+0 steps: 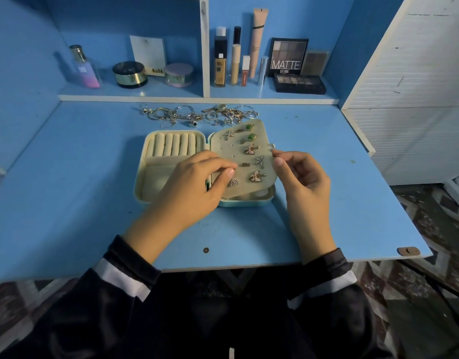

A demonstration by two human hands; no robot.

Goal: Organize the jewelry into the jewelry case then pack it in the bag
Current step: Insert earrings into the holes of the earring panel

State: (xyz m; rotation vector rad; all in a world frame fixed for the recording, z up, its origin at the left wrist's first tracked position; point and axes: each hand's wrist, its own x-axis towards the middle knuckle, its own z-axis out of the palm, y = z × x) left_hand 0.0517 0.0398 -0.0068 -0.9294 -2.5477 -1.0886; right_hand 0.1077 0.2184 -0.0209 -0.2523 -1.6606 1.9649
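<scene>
Earrings (251, 149) stud the flat panel (228, 154) that both hands hold raised over the right half of the open jewelry case (245, 203), which lies on the blue desk (93, 177) straight in front of the person. The left hand (194, 185) has its fingers curled at the panel's left edge, thumb tip just beside the triangular earring (232, 182); whether it pinches the panel itself or that earring cannot be told. The right hand (303, 177) pinches the panel's right edge between thumb and forefinger. The panel's long axis runs away from the person, its far end leaning a little to the right, and its left side meets the case's spine, so it would probably fold down flat over the right half. The loose jewelry (197, 115) still to sort lies beyond the case, along the back of the desk under the shelf; it sits slightly left of centre, so the left hand looks a little nearer to it. By count: one case, one panel, about ten earrings on it, six or seven ring rolls (172, 144) in the left half, and one tangled heap whose pieces cannot be counted. No bag is in view.
</scene>
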